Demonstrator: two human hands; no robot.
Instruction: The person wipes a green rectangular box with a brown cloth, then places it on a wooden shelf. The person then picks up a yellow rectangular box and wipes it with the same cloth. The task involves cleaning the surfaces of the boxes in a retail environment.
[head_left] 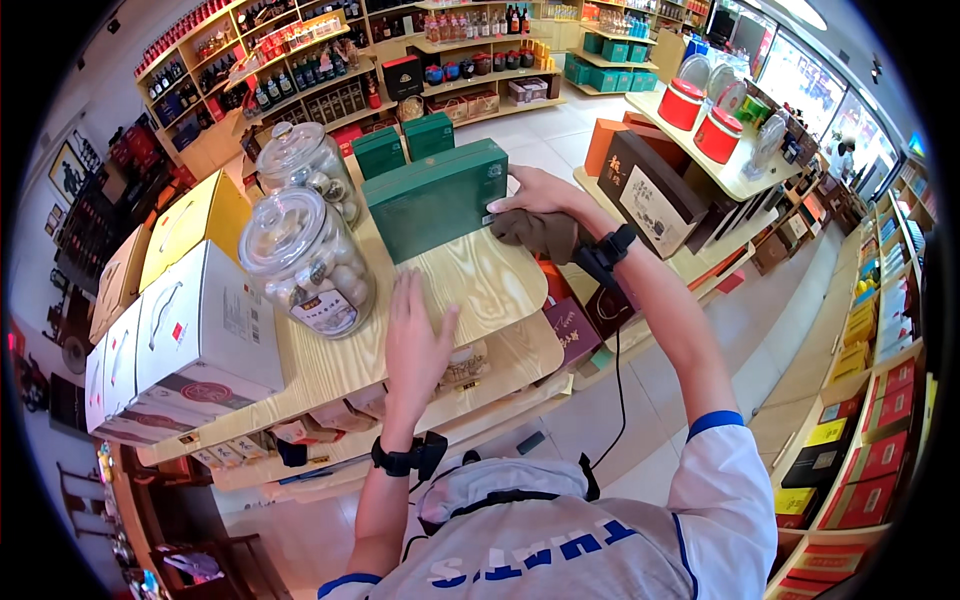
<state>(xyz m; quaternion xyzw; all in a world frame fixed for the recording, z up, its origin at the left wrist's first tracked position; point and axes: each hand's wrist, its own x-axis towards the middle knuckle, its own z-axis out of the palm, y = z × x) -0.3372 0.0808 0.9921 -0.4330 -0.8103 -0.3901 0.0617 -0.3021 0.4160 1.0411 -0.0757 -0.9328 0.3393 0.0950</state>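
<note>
My left hand point(415, 335) lies flat, fingers apart, on the light wooden shelf top point(480, 285), just right of a big glass jar point(305, 260) filled with round wrapped items. My right hand point(540, 200) grips a brown-grey cloth point(535, 235) and touches the right edge of a large flat green box point(435, 200) that stands tilted on the shelf. A second glass jar point(310, 165) stands behind the first one.
Two smaller green boxes point(405, 145) stand behind the large one. White carry boxes point(190, 340) and yellow ones point(195, 220) fill the shelf's left end. A dark box point(650, 195) and red canisters point(700, 115) sit on the display to the right. Shelves of bottles line the back.
</note>
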